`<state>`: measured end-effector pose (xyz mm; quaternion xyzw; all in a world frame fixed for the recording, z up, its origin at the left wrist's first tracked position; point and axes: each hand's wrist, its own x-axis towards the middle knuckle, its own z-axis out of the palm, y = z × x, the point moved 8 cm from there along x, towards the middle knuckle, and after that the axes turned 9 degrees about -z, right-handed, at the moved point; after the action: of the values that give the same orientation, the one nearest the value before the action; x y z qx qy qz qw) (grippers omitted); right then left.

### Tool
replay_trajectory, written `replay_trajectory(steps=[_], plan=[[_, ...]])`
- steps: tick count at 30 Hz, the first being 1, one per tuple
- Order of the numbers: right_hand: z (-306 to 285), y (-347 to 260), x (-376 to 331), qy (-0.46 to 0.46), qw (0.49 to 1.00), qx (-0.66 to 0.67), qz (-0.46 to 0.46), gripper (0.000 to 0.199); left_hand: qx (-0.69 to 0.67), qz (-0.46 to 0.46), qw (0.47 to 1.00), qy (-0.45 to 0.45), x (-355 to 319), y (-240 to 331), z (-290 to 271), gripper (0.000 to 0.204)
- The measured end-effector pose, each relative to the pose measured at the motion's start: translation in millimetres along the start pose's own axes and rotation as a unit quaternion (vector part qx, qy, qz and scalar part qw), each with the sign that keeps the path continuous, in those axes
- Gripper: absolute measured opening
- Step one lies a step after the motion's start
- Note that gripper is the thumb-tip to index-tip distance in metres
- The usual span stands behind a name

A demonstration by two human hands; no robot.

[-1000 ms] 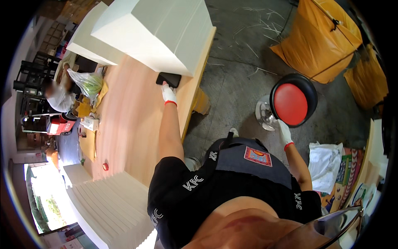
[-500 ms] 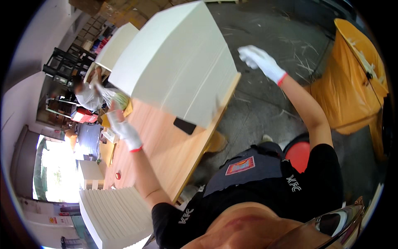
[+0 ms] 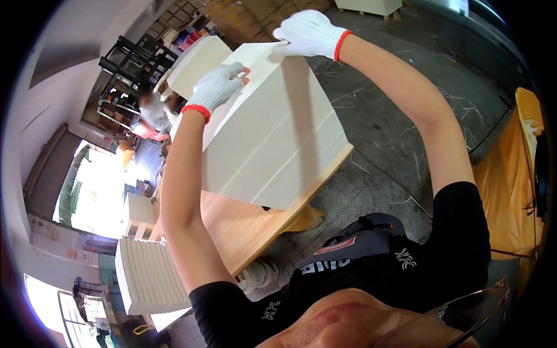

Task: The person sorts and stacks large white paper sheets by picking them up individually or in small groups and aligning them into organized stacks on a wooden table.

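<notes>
Paper stack (image 3: 267, 139) beneath both hands (image 3: 218, 88) (image 3: 310, 35)

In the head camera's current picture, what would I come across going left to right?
Bright opening → ridged white stack → gloved left hand → gloved right hand → orange bag. The large white stack overlaps both hands, so it's left out of the order.

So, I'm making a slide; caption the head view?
Gloved left hand and right hand at a tall paper stack on a table.
</notes>
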<state>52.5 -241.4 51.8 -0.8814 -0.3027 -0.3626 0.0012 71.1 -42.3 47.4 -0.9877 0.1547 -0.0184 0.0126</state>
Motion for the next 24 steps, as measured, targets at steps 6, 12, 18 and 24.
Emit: replay_trajectory(steps=[6,12,18,24], plan=[[12,19,16,0.056,0.974,0.221,0.002,0.055,-0.141,0.05,0.988,0.029,8,37,0,0.037],[53,20,-1,0.031,0.814,0.536,0.223,0.052,-0.354,0.101,0.927,0.07,21,16,16,0.038],[52,20,-19,0.138,0.837,0.47,0.245,0.049,-0.398,0.1,0.909,0.068,7,28,7,0.031],[53,14,-27,0.211,0.814,0.479,0.254,0.049,-0.331,0.102,0.935,0.079,-12,47,1,0.044]])
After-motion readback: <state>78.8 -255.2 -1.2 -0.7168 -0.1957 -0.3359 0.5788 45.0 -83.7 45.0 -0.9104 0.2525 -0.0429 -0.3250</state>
